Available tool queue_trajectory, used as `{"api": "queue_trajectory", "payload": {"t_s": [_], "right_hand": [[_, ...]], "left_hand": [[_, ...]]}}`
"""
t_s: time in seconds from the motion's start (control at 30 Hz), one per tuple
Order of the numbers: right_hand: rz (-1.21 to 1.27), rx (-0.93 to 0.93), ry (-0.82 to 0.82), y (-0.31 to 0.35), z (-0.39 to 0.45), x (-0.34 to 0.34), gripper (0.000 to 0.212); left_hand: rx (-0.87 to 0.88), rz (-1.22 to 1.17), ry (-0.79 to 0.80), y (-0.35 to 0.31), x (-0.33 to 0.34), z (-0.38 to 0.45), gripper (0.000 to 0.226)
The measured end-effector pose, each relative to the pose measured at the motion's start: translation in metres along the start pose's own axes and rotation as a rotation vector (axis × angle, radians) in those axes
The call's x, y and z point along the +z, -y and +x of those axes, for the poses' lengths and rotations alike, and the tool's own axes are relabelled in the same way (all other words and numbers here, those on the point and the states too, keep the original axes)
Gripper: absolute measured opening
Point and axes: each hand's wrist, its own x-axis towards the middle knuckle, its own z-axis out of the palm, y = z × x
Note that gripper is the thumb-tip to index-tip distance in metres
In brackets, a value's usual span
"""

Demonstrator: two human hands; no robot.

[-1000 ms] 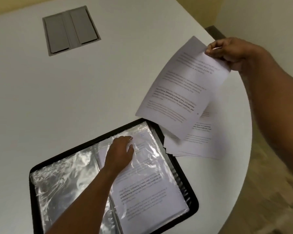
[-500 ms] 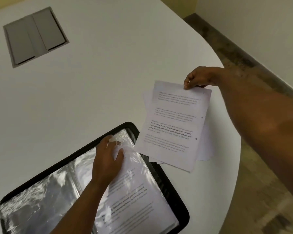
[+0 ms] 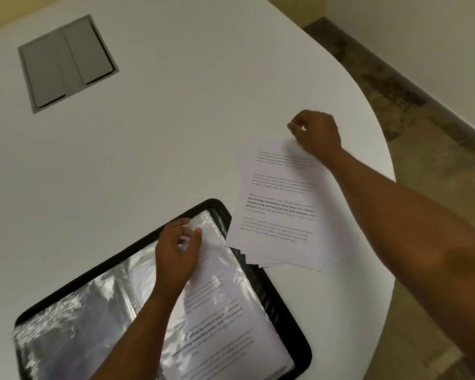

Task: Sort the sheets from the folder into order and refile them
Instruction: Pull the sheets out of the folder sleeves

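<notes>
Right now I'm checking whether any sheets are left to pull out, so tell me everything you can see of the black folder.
The black folder lies open and flat on the white table, near its front edge, partly cut off by the picture's bottom. It has a dark rounded border and shiny, crinkled clear plastic sleeves. The right-hand sleeve holds at least one printed sheet. The left hand pinches that sleeve's top edge. The loose stack of sheets overlaps its upper right corner.
</notes>
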Motion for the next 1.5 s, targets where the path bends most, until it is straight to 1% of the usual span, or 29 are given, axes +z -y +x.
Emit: {"api": "queue_trajectory", "payload": {"t_s": [0.07, 0.1, 0.2, 0.27, 0.33, 0.4, 0.47, 0.57, 0.67, 0.73, 0.87, 0.93, 1.0, 1.1, 1.17, 1.23, 1.27, 1.4, 1.5], "right_hand": [[0.118, -0.060, -0.045, 0.028, -0.039, 0.011, 0.019], [0.168, -0.083, -0.016, 0.042, -0.062, 0.017, 0.017], [0.252, -0.170, 0.196, 0.077, -0.136, 0.040, 0.014], [0.261, -0.216, 0.369, 0.095, -0.183, 0.054, 0.011], [0.238, -0.198, 0.568, 0.109, -0.223, 0.063, 0.015], [0.182, -0.183, 0.721, 0.118, -0.255, 0.069, 0.022], [0.164, -0.200, 0.819, 0.126, -0.281, 0.073, 0.026], [0.040, -0.309, 0.907, 0.137, -0.313, 0.077, 0.038], [-0.033, -0.393, 0.897, 0.145, -0.334, 0.084, 0.044], [-0.086, -0.475, 0.861, 0.149, -0.342, 0.091, 0.047], [-0.182, -0.594, 0.770, 0.148, -0.346, 0.105, 0.058], [-0.279, -0.610, 0.747, 0.146, -0.343, 0.109, 0.067], [-0.366, -0.592, 0.753, 0.144, -0.342, 0.112, 0.073], [-0.402, -0.558, 0.733, 0.144, -0.345, 0.112, 0.076], [-0.418, -0.547, 0.712, 0.146, -0.348, 0.113, 0.076], [-0.421, -0.538, 0.681, 0.150, -0.346, 0.114, 0.076], [-0.413, -0.526, 0.667, 0.152, -0.341, 0.115, 0.074], [-0.413, -0.466, 0.579, 0.161, -0.304, 0.119, 0.068], [-0.460, -0.448, 0.511, 0.161, -0.272, 0.121, 0.065]], "left_hand": [[-0.083, -0.067, -0.037, -0.004, -0.007, -0.003, 0.016], [-0.120, -0.103, -0.059, -0.006, -0.011, -0.004, 0.018], [-0.186, -0.173, -0.122, -0.009, -0.027, -0.010, 0.017], [-0.207, -0.199, -0.156, -0.009, -0.040, -0.015, 0.022], [-0.228, -0.230, -0.198, -0.007, -0.058, -0.019, 0.026], [-0.243, -0.268, -0.247, -0.003, -0.081, -0.023, 0.028], [-0.264, -0.297, -0.287, 0.005, -0.109, -0.027, 0.027], [-0.333, -0.314, -0.337, 0.033, -0.159, -0.035, 0.018], [-0.424, -0.184, -0.348, 0.066, -0.207, -0.047, 0.021], [-0.428, -0.115, -0.337, 0.087, -0.233, -0.053, 0.029], [-0.474, 0.030, -0.306, 0.120, -0.261, -0.055, 0.048], [-0.471, 0.093, -0.300, 0.134, -0.268, -0.054, 0.049], [-0.451, 0.176, -0.323, 0.142, -0.273, -0.054, 0.048], [-0.402, 0.347, -0.416, 0.143, -0.266, -0.058, 0.049], [-0.265, 0.441, -0.435, 0.135, -0.250, -0.065, 0.046], [-0.081, 0.493, -0.321, 0.128, -0.223, -0.071, 0.044], [-0.032, 0.507, -0.244, 0.125, -0.208, -0.073, 0.045], [0.033, 0.538, 0.001, 0.112, -0.146, -0.080, 0.054], [0.062, 0.529, 0.093, 0.101, -0.115, -0.086, 0.059]]}}
